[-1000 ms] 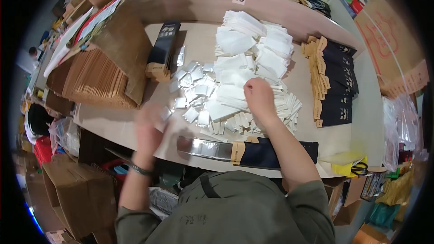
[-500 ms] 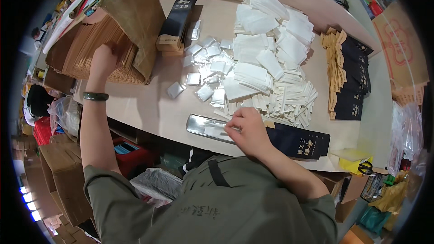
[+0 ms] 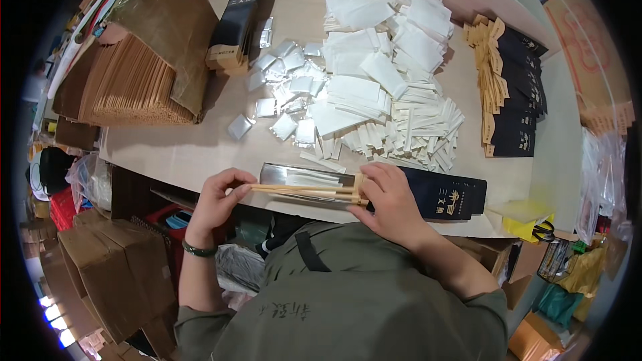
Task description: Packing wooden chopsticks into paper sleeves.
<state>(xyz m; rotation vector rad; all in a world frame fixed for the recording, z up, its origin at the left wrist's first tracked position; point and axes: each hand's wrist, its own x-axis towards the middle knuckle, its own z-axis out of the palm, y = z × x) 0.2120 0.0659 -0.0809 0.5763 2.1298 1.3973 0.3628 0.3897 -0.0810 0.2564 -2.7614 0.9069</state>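
Note:
My left hand [image 3: 217,202] pinches the left end of a pair of wooden chopsticks [image 3: 304,190], held level at the table's near edge. My right hand [image 3: 388,200] grips their right end, where they enter the mouth of a long black sleeve [image 3: 445,194]. Just behind the chopsticks lies a shiny silver pouch [image 3: 297,175] with white slips on it.
A heap of white paper packets [image 3: 381,73] and small silver sachets [image 3: 284,90] covers the table's middle. A black box [image 3: 234,23] and stacked brown chopsticks [image 3: 127,87] stand at the left. Black sleeves with tan tabs [image 3: 511,87] lie right. Cardboard boxes [image 3: 114,274] sit below left.
My left hand came back from the brown stack at the left with chopsticks. Both hands now hold them at the near edge, my right hand having dropped from the white packets.

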